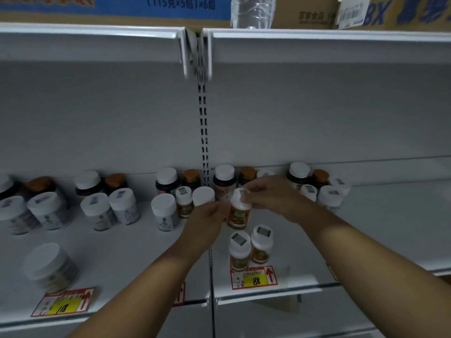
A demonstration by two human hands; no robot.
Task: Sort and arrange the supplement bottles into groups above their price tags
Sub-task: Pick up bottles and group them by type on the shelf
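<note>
My right hand (271,195) grips the white cap of an orange-labelled bottle (238,215) held above the shelf. My left hand (207,222) touches the same bottle's left side. Two matching orange-labelled bottles (250,248) stand just below it, right behind the price tag marked 88 (253,279). Another orange-labelled bottle (184,202) stands left of my hands among white-capped jars (164,212). A wide white-lidded jar (52,267) stands behind the yellow price tag (64,304) at the left.
Dark bottles with white or brown caps (167,180) line the back of the shelf (366,228). More white-capped bottles (327,195) cluster at the right rear. A slotted upright (203,128) divides the two bays. Cardboard boxes (305,13) sit on the upper shelf.
</note>
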